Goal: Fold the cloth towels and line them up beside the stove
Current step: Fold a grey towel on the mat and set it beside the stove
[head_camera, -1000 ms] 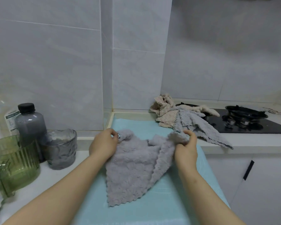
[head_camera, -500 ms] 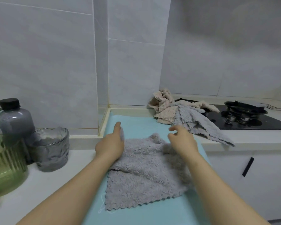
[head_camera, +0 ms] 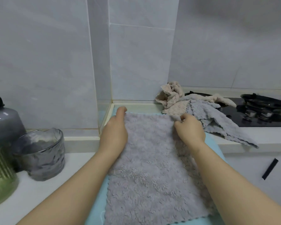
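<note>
A grey fluffy towel [head_camera: 150, 163] lies spread flat on a light blue mat [head_camera: 96, 207] in front of me. My left hand [head_camera: 114, 132] rests along the towel's far left edge, fingers reaching the far left corner. My right hand [head_camera: 189, 129] pinches the towel's far right corner with curled fingers. Behind it lies a heap of unfolded towels: a beige one [head_camera: 172, 99] and another grey one [head_camera: 217, 120] that drapes over the counter edge beside the black stove [head_camera: 264, 114].
On the white counter at the left stand a grey glass cup [head_camera: 42, 153], a dark bottle with a black cap [head_camera: 2, 120] and a green ribbed container [head_camera: 0, 176]. Tiled walls form a corner behind the mat. A cabinet door with a black handle [head_camera: 269, 168] is below right.
The grey towel went from bunched between my hands to spread flat on the mat. Both hands moved to its far corners, and the view came closer.
</note>
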